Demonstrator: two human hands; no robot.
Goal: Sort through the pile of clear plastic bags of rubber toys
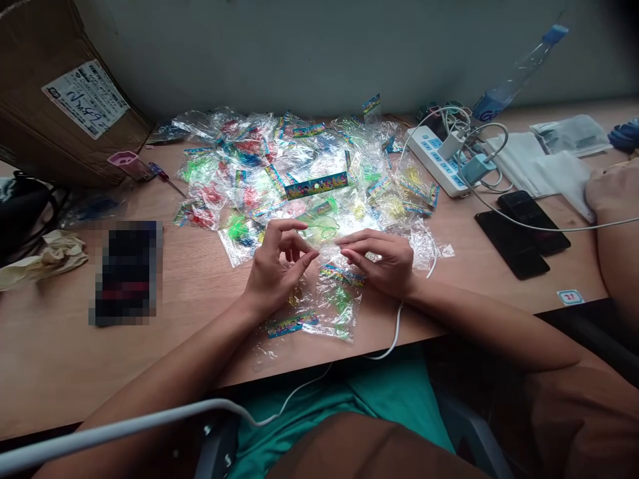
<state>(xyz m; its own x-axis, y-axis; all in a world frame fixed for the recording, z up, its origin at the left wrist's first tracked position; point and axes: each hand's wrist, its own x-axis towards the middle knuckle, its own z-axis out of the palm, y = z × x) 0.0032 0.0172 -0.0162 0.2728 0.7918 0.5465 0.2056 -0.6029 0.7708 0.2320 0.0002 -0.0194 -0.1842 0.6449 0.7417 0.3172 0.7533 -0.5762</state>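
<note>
Head view: my left hand (279,269) and right hand (379,263) curve inward, bringing the fingertips toward a clear plastic packet of green rubber bands (319,229) just beyond them, though I cannot tell whether they grip it.

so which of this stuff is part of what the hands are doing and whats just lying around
In use:
left hand
right hand
clear plastic packet between them
heap of similar packets with printed card headers

Just lying about:
cardboard box
red-handled screwdriver
power strip
two black phones
plastic bottle
</note>
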